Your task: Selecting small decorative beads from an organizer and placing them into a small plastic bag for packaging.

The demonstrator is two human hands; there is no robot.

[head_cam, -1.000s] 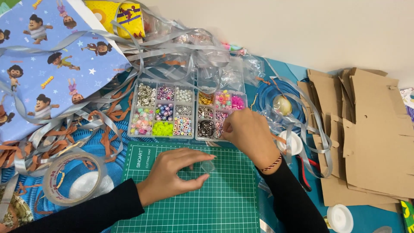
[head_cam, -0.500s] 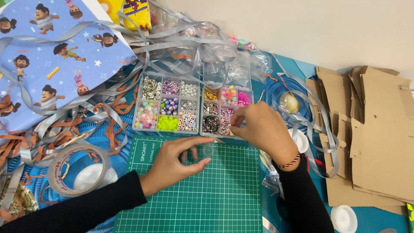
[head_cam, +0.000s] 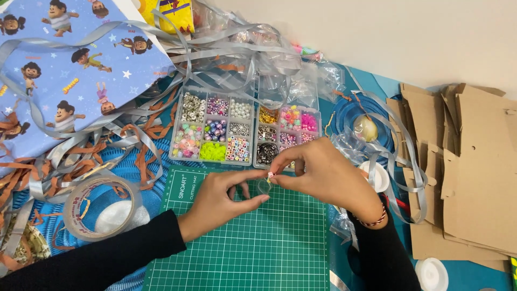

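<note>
Clear tape roll (head_cam: pixel 101 208) lies left of the green cutting mat (head_cam: pixel 253 253). Cardboard pieces (head_cam: pixel 468 172) lie right of it. Cartoon-printed wrapping paper (head_cam: pixel 70 70) lies above-left.

A tiny pale bead (head_cam: pixel 270 174) with a touch of red is pinched at the fingertips of the right hand (head_cam: pixel 323 175), held just above the green cutting mat (head_cam: pixel 253 248). Right under it sits a small clear ring (head_cam: pixel 264 186), held between the thumb and forefinger of the left hand (head_cam: pixel 221 202); it is see-through and hard to make out in detail. Bead and ring are close together, and whether they touch cannot be told. Both hover just in front of the bead box (head_cam: pixel 245 134).
</note>
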